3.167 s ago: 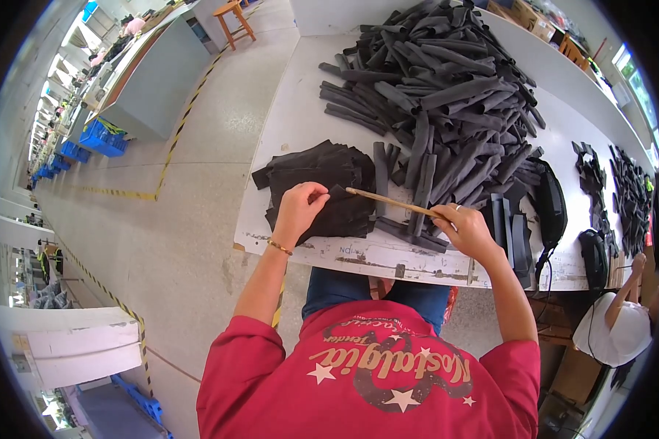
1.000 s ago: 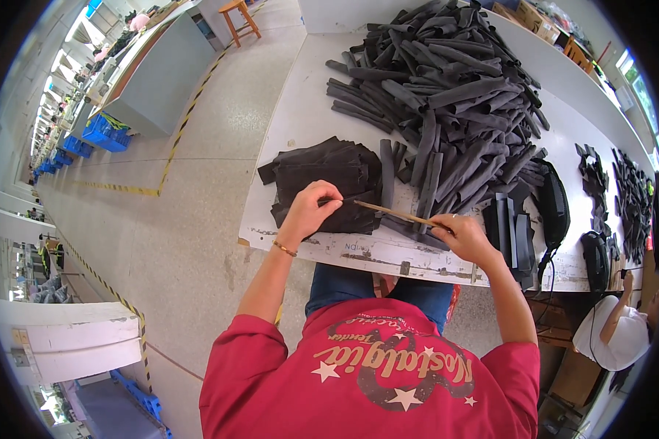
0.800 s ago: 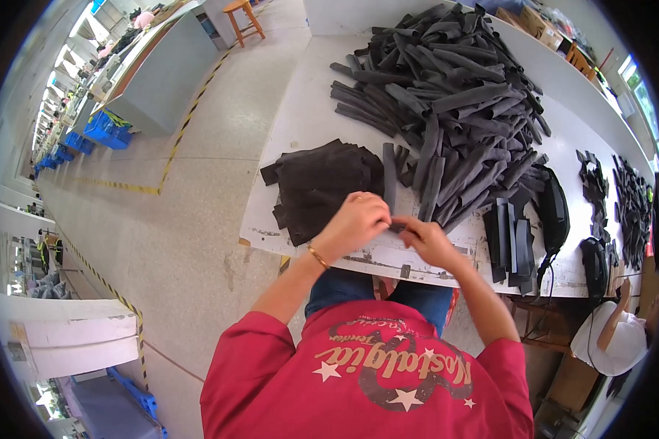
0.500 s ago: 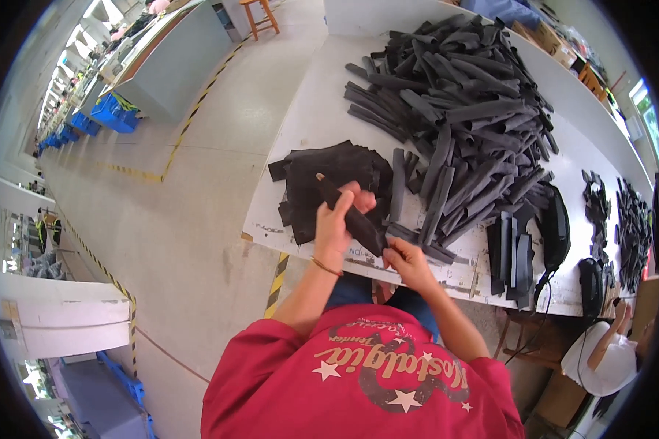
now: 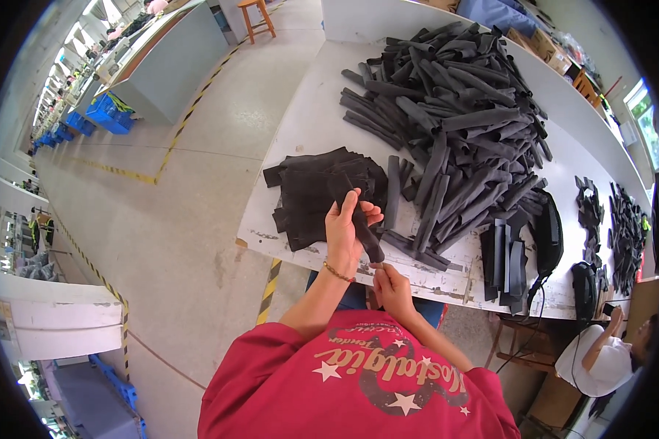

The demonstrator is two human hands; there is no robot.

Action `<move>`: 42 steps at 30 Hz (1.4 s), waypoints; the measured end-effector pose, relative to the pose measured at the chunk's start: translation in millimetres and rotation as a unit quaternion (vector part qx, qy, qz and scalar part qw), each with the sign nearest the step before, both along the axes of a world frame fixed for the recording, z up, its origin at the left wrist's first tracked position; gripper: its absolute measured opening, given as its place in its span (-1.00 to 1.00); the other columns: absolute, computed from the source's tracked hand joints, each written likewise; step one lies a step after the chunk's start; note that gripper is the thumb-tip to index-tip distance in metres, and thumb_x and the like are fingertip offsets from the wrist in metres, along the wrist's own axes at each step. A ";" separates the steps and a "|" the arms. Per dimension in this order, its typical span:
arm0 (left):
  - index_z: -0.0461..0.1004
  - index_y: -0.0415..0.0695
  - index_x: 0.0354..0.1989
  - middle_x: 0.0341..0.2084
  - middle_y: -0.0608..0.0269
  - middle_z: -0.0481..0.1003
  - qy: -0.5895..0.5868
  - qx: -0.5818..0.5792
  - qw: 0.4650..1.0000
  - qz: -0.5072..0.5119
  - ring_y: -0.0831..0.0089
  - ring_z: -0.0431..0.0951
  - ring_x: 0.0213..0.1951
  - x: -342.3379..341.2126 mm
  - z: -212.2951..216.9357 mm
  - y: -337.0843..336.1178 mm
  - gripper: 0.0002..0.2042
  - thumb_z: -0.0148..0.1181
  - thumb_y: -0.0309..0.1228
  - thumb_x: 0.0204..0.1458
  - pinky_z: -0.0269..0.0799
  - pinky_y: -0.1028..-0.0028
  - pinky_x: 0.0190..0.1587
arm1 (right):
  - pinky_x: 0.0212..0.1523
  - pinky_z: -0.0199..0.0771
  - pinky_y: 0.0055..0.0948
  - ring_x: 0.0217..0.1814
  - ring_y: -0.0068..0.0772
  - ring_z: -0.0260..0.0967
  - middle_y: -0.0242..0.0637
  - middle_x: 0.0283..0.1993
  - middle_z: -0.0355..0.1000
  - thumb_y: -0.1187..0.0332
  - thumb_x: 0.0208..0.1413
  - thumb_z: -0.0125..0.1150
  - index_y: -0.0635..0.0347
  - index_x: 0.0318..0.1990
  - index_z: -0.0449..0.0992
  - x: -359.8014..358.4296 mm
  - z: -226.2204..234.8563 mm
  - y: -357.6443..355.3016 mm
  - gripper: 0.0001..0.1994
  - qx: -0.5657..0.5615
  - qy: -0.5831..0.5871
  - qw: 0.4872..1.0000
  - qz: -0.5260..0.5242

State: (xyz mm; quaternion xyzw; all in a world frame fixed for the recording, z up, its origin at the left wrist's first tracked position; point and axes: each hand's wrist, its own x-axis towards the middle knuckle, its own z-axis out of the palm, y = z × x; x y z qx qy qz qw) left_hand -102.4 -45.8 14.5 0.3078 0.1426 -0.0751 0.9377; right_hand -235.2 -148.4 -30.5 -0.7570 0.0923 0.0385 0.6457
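Note:
A narrow black fabric tube [image 5: 366, 238] slants in front of me, its far end over a stack of flat black fabric pieces [image 5: 304, 194] at the table's left side. My left hand [image 5: 343, 233] is closed around the tube's middle, thumb on top. At the tube's near end, my right hand [image 5: 394, 289] is closed in a pinch. A small pale bit shows between its fingertips and the fabric, too small to name. Right of the stack, a large heap of dark grey and black fabric tubes [image 5: 465, 139] spreads over the white table [image 5: 311, 95].
Several dark strips [image 5: 504, 256] lie near the front edge, beside a black padded bag-like piece [image 5: 547, 234]. Farther right are more black pieces [image 5: 626, 238] and a seated person [image 5: 597, 358] in white. A wooden stool [image 5: 256, 20] and blue crates [image 5: 110, 113] stand beyond the aisle.
The tube has turned steeper, and its pale tip no longer shows at the far end. My right hand has moved left and nearer to me; my left hand has shifted slightly right.

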 end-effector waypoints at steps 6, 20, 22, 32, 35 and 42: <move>0.44 -0.21 -0.19 -0.58 0.19 0.50 -0.003 -0.012 1.000 -0.020 0.34 0.55 -0.53 3.1 -12.2 1.0 -0.78 0.18 -0.32 0.10 0.57 0.32 -0.42 | -0.58 0.19 -0.54 -0.62 -0.65 0.16 -0.42 -0.65 0.23 0.37 0.27 -0.08 0.27 -0.19 0.45 -5.7 5.2 -2.9 -0.81 0.024 0.051 0.998 0.004; 0.47 -0.21 -0.24 -0.60 0.25 0.49 0.015 -0.007 1.000 -0.002 0.41 0.53 -0.58 -8.6 -7.4 -1.4 -0.81 0.19 -0.33 0.09 0.51 0.41 -0.50 | -0.57 0.19 -0.50 -0.62 -0.57 0.16 -0.36 -0.65 0.23 0.36 0.28 -0.12 0.30 -0.29 0.36 -10.2 -8.9 8.0 -0.80 -0.057 -0.025 0.998 -0.001; 0.49 -0.21 -0.30 -0.64 0.26 0.47 -0.004 0.055 0.998 -0.008 0.43 0.50 -0.61 2.1 -7.4 7.4 -0.82 0.21 -0.34 0.08 0.38 0.52 -0.60 | -0.57 0.18 -0.51 -0.62 -0.60 0.15 -0.37 -0.65 0.24 0.36 0.28 -0.11 0.29 -0.30 0.36 -15.8 -0.1 3.0 -0.81 -0.069 0.025 0.996 0.049; 0.46 -0.12 -0.40 -0.86 0.55 0.06 -0.051 0.014 0.998 -0.043 0.75 -0.05 -0.85 36.4 6.1 22.0 -0.70 0.03 -0.13 0.19 -0.18 0.65 -0.83 | -0.51 0.26 -0.51 -0.54 -0.62 0.20 -0.37 -0.61 0.27 0.34 0.27 -0.04 0.25 -0.28 0.40 -82.5 24.7 -57.5 -0.83 -0.009 0.165 0.978 0.129; 0.43 -0.08 -0.47 -0.87 0.54 0.06 -0.027 0.005 0.999 -0.027 0.72 -0.06 -0.85 36.1 1.2 11.6 -0.64 -0.02 -0.07 0.20 -0.21 0.63 -0.83 | -0.51 0.25 -0.49 -0.54 -0.60 0.21 -0.35 -0.61 0.29 0.33 0.25 -0.01 0.25 -0.30 0.40 -81.7 48.7 -77.0 -0.83 -0.013 0.196 0.972 0.129; 0.42 -0.16 -0.57 -0.84 0.45 0.15 -0.081 0.110 0.981 0.141 0.69 0.03 -0.83 62.2 7.4 38.3 -0.59 -0.09 -0.14 0.23 -0.15 0.62 -0.79 | -0.48 0.28 -0.45 -0.51 -0.55 0.25 -0.35 -0.57 0.33 0.38 0.19 0.04 0.27 -0.30 0.41 -137.9 44.6 -112.8 -0.87 -0.128 0.101 0.974 0.156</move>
